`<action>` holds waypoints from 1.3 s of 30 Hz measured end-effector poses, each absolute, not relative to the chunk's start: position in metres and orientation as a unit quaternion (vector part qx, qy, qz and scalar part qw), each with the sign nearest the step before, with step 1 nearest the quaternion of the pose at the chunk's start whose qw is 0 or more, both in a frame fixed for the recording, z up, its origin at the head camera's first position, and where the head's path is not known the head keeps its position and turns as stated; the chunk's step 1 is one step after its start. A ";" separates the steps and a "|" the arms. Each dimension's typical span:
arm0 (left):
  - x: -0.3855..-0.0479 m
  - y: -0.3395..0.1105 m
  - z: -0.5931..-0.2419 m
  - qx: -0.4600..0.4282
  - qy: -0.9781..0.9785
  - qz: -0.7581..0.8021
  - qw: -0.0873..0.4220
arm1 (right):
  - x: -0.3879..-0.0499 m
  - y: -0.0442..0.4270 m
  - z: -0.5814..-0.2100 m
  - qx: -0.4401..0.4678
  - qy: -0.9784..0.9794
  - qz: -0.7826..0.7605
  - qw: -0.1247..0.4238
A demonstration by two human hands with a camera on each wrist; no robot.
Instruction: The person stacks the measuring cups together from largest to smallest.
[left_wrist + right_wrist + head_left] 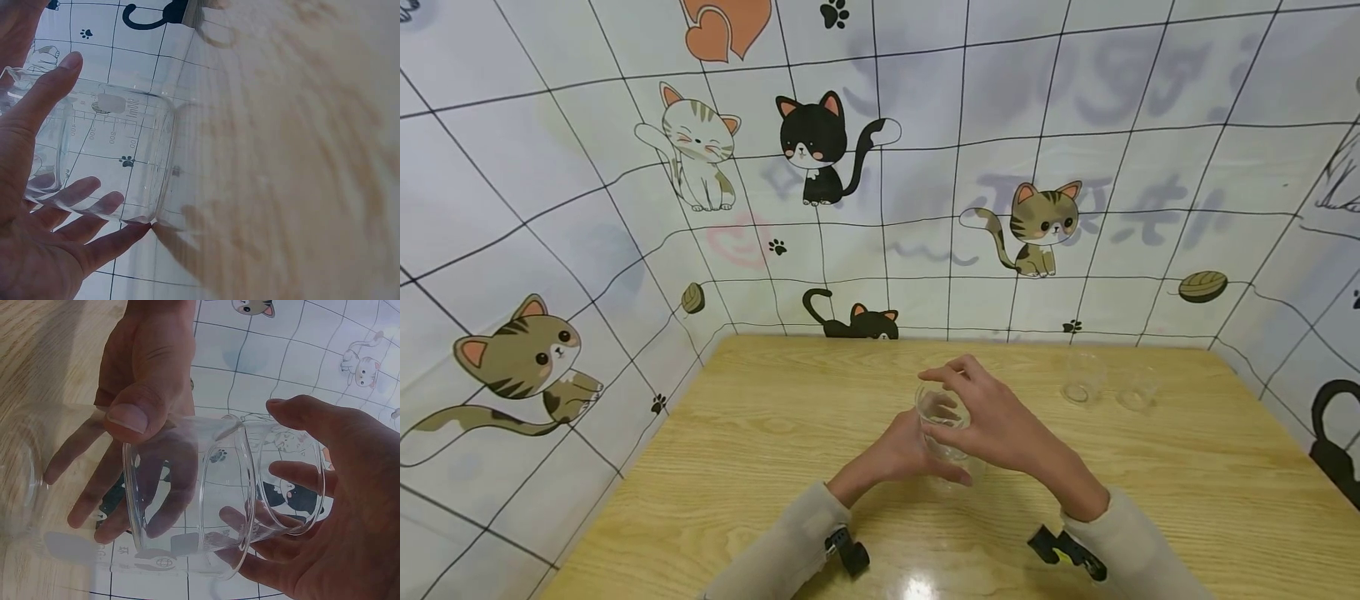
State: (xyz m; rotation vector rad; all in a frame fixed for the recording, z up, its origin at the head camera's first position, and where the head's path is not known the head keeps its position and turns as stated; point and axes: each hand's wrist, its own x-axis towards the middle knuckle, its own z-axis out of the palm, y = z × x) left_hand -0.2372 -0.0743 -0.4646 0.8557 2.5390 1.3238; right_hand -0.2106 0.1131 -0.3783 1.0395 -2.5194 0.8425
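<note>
A large clear glass beaker (140, 165) with printed graduations stands on the table, its base down on the wood. My left hand (898, 450) grips its side, thumb on one side and fingers spread around the other. A smaller glass beaker (284, 447) sits partly inside the large one, its rim sticking out above. Around that upper part curl the thumb and fingers of my right hand (996, 417). Through the glass of the large beaker, the smaller one's base shows well above the large one's bottom.
Two more clear glass vessels, one glass (1081, 387) and another glass (1137, 392), stand at the back right of the wooden table (775, 400). A cat-patterned sheet (925, 250) walls the table at the back and sides.
</note>
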 end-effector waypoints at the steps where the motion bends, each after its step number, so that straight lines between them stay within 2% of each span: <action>1: -0.237 -0.074 -0.464 0.284 0.846 0.444 0.076 | -0.211 0.113 -0.378 0.359 -0.875 0.292 0.143; 7: -0.237 -0.074 -0.464 0.280 0.847 0.446 0.071 | -0.210 0.112 -0.377 0.351 -0.879 0.295 0.130; 12: -0.240 -0.073 -0.462 0.285 0.853 0.433 0.060 | -0.212 0.113 -0.376 0.358 -0.876 0.289 0.142; 39: -0.238 -0.074 -0.465 0.285 0.856 0.427 0.068 | -0.212 0.115 -0.379 0.358 -0.880 0.280 0.138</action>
